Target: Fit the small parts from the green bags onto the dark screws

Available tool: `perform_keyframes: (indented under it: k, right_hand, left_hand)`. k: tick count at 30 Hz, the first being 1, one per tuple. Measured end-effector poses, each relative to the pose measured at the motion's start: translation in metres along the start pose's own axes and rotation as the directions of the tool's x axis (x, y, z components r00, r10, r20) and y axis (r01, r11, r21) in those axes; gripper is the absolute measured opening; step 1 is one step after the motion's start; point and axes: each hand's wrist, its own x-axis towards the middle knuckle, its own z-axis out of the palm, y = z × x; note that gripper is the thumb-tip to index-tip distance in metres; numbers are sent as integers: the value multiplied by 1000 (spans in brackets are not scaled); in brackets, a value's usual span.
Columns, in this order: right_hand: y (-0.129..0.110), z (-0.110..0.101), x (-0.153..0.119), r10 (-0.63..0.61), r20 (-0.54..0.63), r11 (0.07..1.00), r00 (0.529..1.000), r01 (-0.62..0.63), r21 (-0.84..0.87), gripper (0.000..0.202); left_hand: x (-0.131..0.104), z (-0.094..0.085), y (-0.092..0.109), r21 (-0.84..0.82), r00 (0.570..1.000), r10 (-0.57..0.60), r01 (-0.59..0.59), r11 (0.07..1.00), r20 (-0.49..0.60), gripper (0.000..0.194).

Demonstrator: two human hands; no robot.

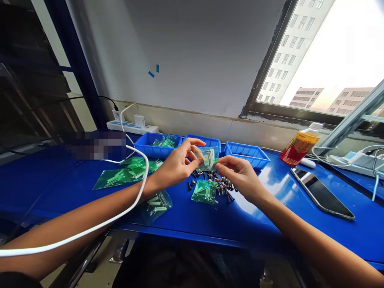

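Between my two hands is a small clear plastic bag with pale wall plugs and what look like screws inside. My left hand pinches its left side between thumb and fingers. At its lower right corner, the thumb and forefinger of my right hand are closed on the plastic. Below the hands, a greenish bag of plugs lies on the blue table. A pile of loose dark screws spreads beside it, partly hidden by my hands. Another bag of plugs sits under my left forearm.
Several green bags lie to the left. Along the wall stand a left blue bin with bags, a middle bin and a right bin. A bottle, phone and power strip are around. A white cable crosses my left forearm.
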Motion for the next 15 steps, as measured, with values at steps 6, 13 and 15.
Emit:
perform_keyframes:
  k: [6,13,15]
  right_hand:
    - [-3,1,0,6,-8,1000,1000,-6,4,22]
    - [-3,0,0,-21,-91,998,996,16,-55,19]
    - [-4,-1,0,-37,-129,996,991,26,-86,18]
  left_hand:
    - [0,1,0,27,1000,-13,12,1000,18,29]
    - [0,0,-1,38,997,-64,62,997,35,31]
    - [1,0,-3,53,994,-105,102,993,40,32]
